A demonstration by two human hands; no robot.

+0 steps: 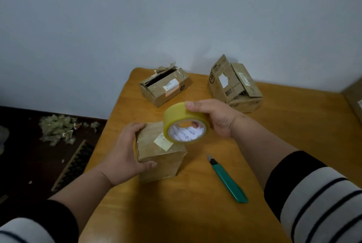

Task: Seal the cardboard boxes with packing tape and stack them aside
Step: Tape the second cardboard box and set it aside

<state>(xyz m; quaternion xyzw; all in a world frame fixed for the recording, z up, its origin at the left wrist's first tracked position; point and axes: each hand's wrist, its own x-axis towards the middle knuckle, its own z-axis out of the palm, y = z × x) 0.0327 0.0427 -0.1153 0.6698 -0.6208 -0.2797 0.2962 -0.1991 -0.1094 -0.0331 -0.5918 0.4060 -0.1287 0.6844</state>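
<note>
Wooden counter (195, 213), orange-brown, set against a pale wall; dark floor to the left.

Right hand (217, 118): grip closed round a roll of yellow packing tape (185, 123), thumb on the outer band, a fingertip showing through the printed core. Roll held just above the counter, its core axis pointing near and slightly down toward the camera, its lower left edge overlapping the far right corner of the small box.

Left hand (127, 151): grip wrapped over the left side of a small cardboard box (160, 156), fingers on the far left edge, thumb on the near face. Box stands on the counter, near centre, long axis upright, flaps closed, glossy top bearing a pale label.

Green utility knife (228, 181): lying flat, right of the small box, apart from it; long axis running near-right to far-left, blade end far.

Open box (163, 90): far centre, torn flaps raised.

Second open box (235, 86): far right, flaps standing up.

Scraps of crumpled tape (56, 129): heaped on the floor, left.

Sleeves: black with white stripes.
</note>
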